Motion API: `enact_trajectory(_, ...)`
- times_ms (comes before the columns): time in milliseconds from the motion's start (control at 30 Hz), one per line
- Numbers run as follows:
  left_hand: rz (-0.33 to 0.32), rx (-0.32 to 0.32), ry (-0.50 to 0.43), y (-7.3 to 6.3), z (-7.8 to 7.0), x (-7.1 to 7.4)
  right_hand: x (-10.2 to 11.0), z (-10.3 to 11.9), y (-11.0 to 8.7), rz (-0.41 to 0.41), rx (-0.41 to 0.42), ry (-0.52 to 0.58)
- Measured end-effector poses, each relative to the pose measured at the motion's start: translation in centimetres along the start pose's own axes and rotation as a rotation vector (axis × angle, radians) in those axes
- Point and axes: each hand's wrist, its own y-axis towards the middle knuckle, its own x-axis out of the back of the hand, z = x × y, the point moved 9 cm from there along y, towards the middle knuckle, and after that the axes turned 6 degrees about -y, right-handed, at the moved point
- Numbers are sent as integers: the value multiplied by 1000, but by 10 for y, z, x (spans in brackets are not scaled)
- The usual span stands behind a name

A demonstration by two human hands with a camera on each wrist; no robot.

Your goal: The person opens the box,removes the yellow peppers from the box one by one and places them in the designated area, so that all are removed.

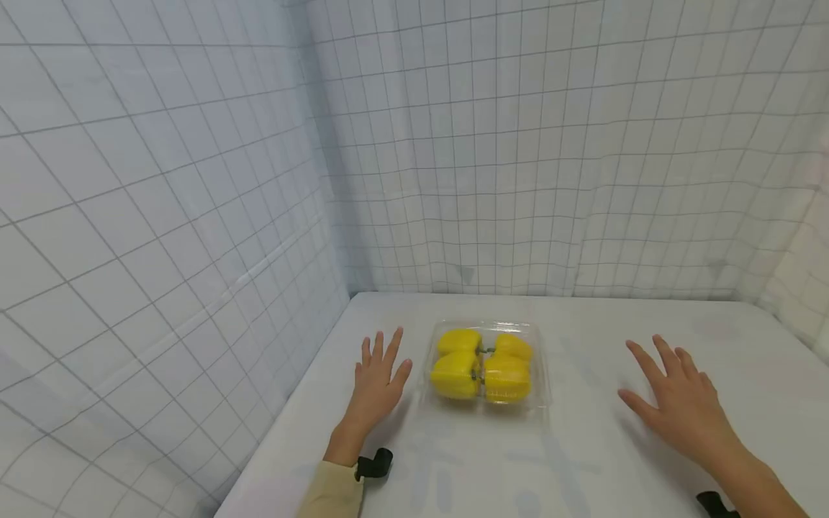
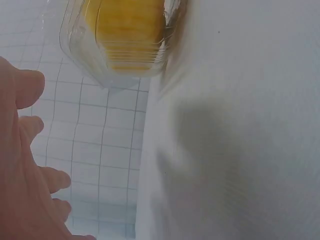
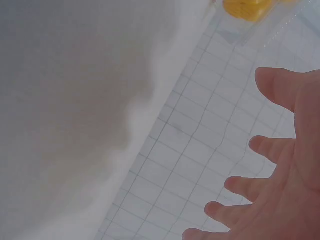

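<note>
A clear plastic clamshell box [image 1: 542, 374] sits on the white table with several yellow bell peppers [image 1: 456, 374] inside, their green stems facing the middle. My left hand [image 1: 376, 385] is just left of the box, fingers spread and apart from it. Farther off to the right, my right hand [image 1: 686, 406] hovers with its fingers spread, holding nothing. In the left wrist view the box [image 2: 115, 62] shows at the top, beyond the left thumb. A corner of yellow pepper [image 3: 247, 7] appears at the top of the right wrist view, past the right hand [image 3: 295, 165].
The white table [image 1: 486, 467] ends at the back against a white grid-patterned curtain [image 1: 466, 180]. A similar grid-patterned sheet [image 1: 162, 252] hangs along the left side. Dark wrist-camera mounts are strapped near both wrists.
</note>
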Motion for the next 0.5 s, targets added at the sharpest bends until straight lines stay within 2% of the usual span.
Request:
enact_trajectory(233,53,39,-54,-1,-7,-9,5,24,4,9,50,42)
enact_trajectory(400,141,48,-223,-2,-12,-16,8,40,7,44,58,140)
enact_trajectory(500,216,32,-327,-2,-18,-24,2,45,7,115,23,209)
